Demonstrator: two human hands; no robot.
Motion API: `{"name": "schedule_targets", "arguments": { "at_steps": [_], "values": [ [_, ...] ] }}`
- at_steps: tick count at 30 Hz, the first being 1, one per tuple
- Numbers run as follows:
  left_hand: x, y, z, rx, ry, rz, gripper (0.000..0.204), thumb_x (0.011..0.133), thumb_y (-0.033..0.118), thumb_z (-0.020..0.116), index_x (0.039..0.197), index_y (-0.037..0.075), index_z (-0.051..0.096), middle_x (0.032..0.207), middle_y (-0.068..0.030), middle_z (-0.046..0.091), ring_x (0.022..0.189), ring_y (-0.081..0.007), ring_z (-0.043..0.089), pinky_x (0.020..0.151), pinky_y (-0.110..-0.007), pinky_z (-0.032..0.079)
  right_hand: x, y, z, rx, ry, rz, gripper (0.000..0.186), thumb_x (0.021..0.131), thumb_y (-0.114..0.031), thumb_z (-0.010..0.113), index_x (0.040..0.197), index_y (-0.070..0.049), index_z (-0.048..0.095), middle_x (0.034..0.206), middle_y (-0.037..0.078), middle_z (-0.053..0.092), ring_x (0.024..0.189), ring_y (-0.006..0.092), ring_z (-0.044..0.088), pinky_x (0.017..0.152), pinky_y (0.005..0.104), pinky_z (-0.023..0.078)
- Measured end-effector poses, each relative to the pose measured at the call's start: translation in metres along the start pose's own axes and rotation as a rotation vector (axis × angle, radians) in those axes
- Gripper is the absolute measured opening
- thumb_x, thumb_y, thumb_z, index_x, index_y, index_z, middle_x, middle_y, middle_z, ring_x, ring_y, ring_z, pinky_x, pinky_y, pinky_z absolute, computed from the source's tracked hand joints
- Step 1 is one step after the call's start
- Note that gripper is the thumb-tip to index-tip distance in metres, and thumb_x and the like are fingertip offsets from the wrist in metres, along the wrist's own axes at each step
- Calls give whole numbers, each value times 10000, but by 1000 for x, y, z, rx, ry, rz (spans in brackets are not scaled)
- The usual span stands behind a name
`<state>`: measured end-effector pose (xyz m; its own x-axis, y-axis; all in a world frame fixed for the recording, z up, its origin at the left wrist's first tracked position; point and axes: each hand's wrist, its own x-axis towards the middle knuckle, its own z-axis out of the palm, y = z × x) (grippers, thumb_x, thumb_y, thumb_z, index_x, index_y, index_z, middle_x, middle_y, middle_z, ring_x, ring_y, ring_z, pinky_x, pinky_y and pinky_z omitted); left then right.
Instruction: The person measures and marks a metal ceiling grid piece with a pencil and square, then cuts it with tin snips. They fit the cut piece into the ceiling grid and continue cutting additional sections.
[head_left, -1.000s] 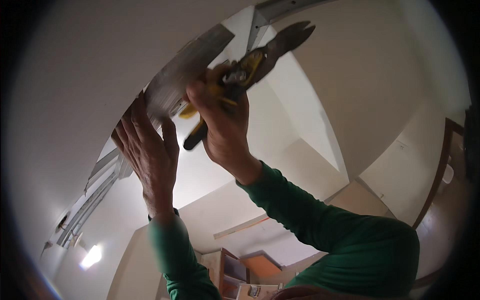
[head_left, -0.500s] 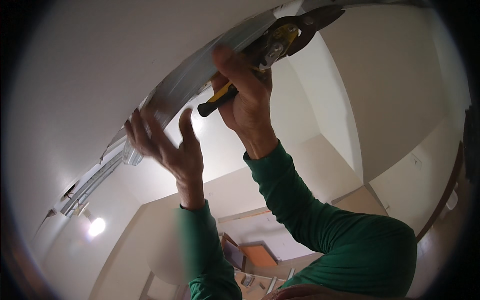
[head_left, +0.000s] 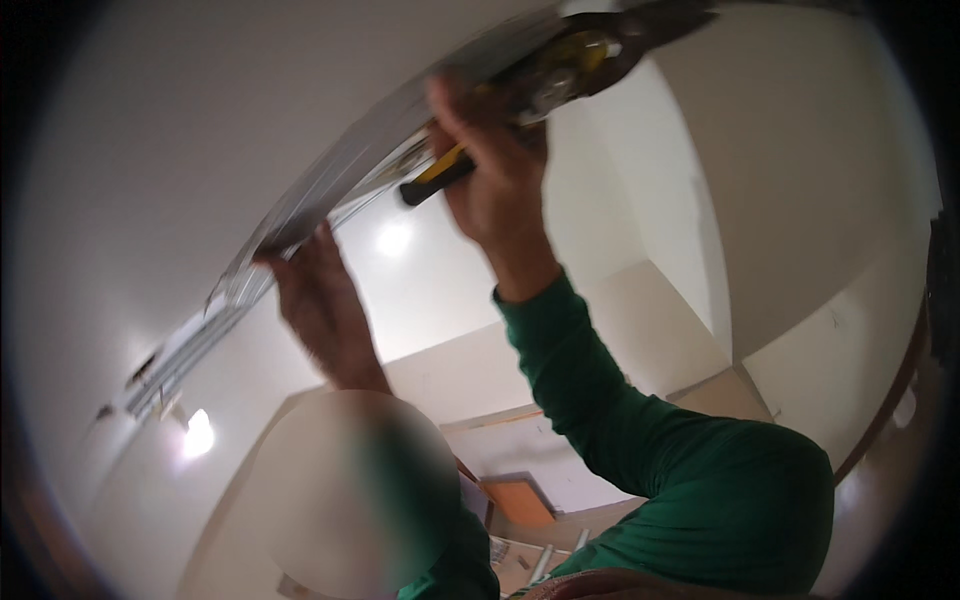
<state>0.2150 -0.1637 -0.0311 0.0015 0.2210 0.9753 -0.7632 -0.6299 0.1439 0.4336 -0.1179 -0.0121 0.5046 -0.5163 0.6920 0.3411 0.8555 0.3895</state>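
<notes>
My right hand (head_left: 495,190) is closed round a pair of tin snips (head_left: 560,80) with yellow and black handles. One handle sticks out to the left below my fingers, and the dark jaws point to the upper right. A long shiny sheet-metal strip (head_left: 370,150) runs slantwise along the ceiling edge, beside the snips. At its lower left part, my left hand (head_left: 325,310) reaches up and grips the edge, its fingertips slightly smeared. Both arms wear green sleeves. A pale blurred patch covers part of my left forearm.
The white ceiling panel (head_left: 200,150) fills the upper left. Metal rails (head_left: 190,350) run on along its open edge, near a lit bulb (head_left: 199,434). A white wall corner (head_left: 670,220) rises at the right. Far below stands an orange board (head_left: 520,500).
My left hand has gone from spread fingers to gripping the strip's edge. The strip's lower end has shifted slightly up and left. My right hand has moved up a little with the snips.
</notes>
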Motion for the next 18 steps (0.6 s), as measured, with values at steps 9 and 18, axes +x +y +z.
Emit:
{"name": "schedule_targets", "arguments": {
  "at_steps": [9, 18],
  "values": [
    [5, -18, -4, -141, -180, 37, 283, 1136, 203, 560, 1335, 3, 578, 1445, -164, 610, 1369, -295, 620, 1258, -460, 492, 14, -21, -11, 773, 236, 710, 188, 982, -163, 790, 1155, -126, 724, 1131, 36, 706, 1216, 183, 647, 1138, 473, 537],
    [9, -9, -6, 90, -116, 24, 262, 1136, 194, 559, 1301, -5, 600, 1372, -197, 647, 1332, -301, 655, 1232, -456, 523, 23, -20, -14, 674, 155, 655, 182, 966, -242, 816, 999, -74, 754, 930, 64, 696, 1176, 161, 661, 1198, 515, 489]
  ]
}}
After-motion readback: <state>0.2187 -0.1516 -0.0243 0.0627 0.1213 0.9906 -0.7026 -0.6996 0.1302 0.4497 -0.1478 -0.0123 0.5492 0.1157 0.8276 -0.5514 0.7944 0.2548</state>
